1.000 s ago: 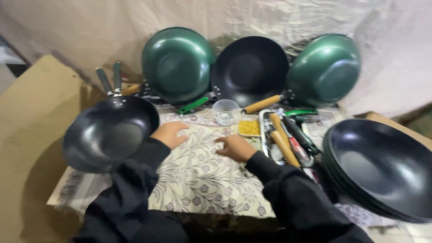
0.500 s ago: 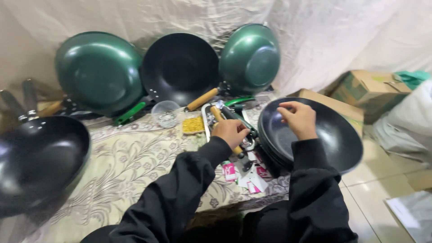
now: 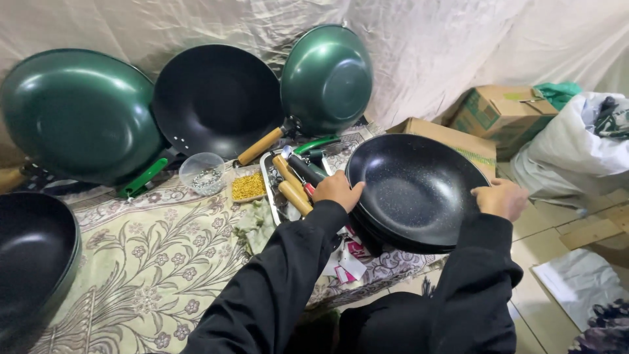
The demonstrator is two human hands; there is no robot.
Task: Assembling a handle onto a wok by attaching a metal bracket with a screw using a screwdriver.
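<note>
The black pan (image 3: 417, 190), judged heavy, stiff and smooth, was grasped at opposite rims by the left hand (image 3: 337, 191) and right hand (image 3: 500, 198).

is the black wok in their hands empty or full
Empty: the black wok shows only its bare speckled inside, gripped at opposite rims by left hand and right hand.

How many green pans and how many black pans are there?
Green pans: 2, one at far left and one at the back.
Black pans: 3 in plain view, one leaning at the back, one at the left edge, and one between the left hand and right hand.
Total: 5
</note>
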